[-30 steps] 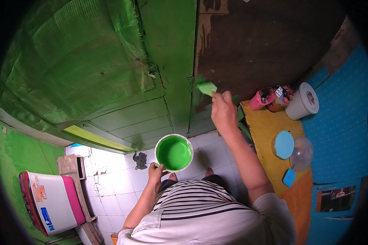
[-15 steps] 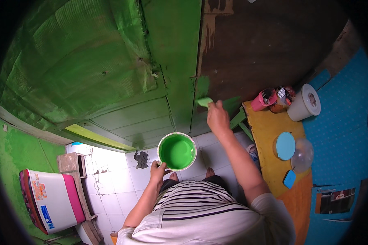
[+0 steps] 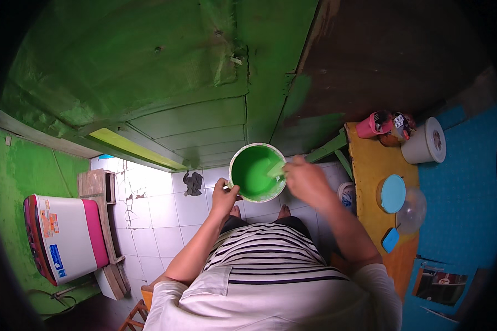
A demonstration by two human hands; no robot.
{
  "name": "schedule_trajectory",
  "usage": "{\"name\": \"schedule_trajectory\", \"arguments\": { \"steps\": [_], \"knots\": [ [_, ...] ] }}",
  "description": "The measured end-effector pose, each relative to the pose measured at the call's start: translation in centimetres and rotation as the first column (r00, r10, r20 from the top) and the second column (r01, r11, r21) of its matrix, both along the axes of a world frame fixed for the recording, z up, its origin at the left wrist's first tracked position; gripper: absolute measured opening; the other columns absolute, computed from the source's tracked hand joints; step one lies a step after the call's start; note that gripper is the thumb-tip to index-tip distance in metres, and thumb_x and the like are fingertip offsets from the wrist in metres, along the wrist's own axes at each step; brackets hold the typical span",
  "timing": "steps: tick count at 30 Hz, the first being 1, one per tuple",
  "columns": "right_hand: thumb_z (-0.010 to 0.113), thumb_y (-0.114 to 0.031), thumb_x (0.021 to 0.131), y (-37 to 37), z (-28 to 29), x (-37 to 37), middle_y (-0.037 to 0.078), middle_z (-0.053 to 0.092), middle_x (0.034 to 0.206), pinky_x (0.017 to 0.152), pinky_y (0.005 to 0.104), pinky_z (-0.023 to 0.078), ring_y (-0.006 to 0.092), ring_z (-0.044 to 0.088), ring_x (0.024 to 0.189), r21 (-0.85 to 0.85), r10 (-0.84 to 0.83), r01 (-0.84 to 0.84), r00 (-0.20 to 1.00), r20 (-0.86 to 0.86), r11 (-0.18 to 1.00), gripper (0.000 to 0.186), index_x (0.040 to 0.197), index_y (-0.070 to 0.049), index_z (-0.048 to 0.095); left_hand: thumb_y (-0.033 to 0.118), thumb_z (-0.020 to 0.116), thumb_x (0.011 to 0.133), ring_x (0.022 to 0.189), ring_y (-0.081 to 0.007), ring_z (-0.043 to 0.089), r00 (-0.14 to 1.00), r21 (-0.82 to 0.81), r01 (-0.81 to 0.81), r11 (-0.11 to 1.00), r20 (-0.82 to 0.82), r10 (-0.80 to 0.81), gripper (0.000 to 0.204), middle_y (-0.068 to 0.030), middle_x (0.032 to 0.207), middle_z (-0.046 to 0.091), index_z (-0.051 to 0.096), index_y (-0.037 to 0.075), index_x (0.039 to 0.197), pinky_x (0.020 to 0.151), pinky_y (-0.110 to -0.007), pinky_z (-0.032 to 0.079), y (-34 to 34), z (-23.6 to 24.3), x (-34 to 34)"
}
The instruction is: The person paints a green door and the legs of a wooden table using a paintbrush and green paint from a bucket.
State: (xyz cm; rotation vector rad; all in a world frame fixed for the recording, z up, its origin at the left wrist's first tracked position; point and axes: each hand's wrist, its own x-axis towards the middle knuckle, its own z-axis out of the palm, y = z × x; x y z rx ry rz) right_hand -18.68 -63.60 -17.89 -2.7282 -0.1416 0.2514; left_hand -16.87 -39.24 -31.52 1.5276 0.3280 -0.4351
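A round bucket of bright green paint (image 3: 252, 175) hangs in front of my body, its rim gripped at the left by my left hand (image 3: 225, 198). My right hand (image 3: 308, 180) is closed on a paintbrush (image 3: 276, 170) at the bucket's right edge. The brush's green-coated end is inside the bucket, tilted against the inner wall; its handle is mostly hidden in my fingers. Ahead stands a wall of panels (image 3: 204, 121) coated in green. To its right a dark brown panel (image 3: 381, 49) carries a green patch (image 3: 299, 91) along its left side.
On the right, a yellow table (image 3: 364, 165) holds a pink cup (image 3: 374, 126), a white lidded bucket (image 3: 423, 142) and a container with a light-blue lid (image 3: 393, 194). At left stands a white and pink appliance (image 3: 69, 237). A dark rag (image 3: 193, 183) lies on the tiled floor (image 3: 161, 212).
My right hand has come down from the brown panel, bringing the brush into the bucket. My left hand has raised the bucket a little, toward the right.
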Motion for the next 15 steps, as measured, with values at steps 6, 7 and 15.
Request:
{"name": "schedule_trajectory", "arguments": {
  "steps": [6,7,15],
  "knots": [
    [0.062,-0.005,0.075,4.0,-11.0,4.3,0.023,0.065,0.107,0.066,0.0403,0.057,0.0328,0.07,0.081,-0.28,0.144,-0.162,0.986,-0.082,0.946,0.016,0.086,0.0,0.072,0.001,0.06,0.086,0.079,-0.0238,0.067,0.99,0.082,0.023,0.996,0.138,-0.035,0.018,-0.0165,0.091,0.063,0.045,0.0,0.097,0.067,-0.037,0.061,-0.8,-0.4,0.1],
    [0.062,-0.005,0.074,4.0,-12.0,4.7,0.023,0.065,0.107,0.067,0.0403,0.058,0.0329,0.07,0.082,-0.291,0.138,-0.152,0.988,-0.067,0.945,0.015,0.086,-0.001,0.072,0.0,0.06,0.086,0.079,-0.0243,0.067,0.989,0.091,0.034,0.995,0.138,-0.046,0.019,-0.0164,0.091,0.063,0.044,0.001,0.096,0.066,-0.036,0.061,-0.9,-0.1,0.1],
    [0.064,-0.004,0.072,2.5,-8.2,3.4,0.02,0.064,0.1,0.07,0.0422,0.057,0.0324,0.069,0.084,-0.185,0.122,-0.115,0.992,0.024,0.976,0.019,0.091,0.0,0.069,0.005,0.067,0.08,0.09,-0.025,0.064,0.997,0.028,-0.009,1.0,0.076,0.007,0.027,-0.0169,0.111,0.047,0.049,-0.004,0.097,0.062,-0.033,0.061,-0.3,0.0,0.1]
  ]
}}
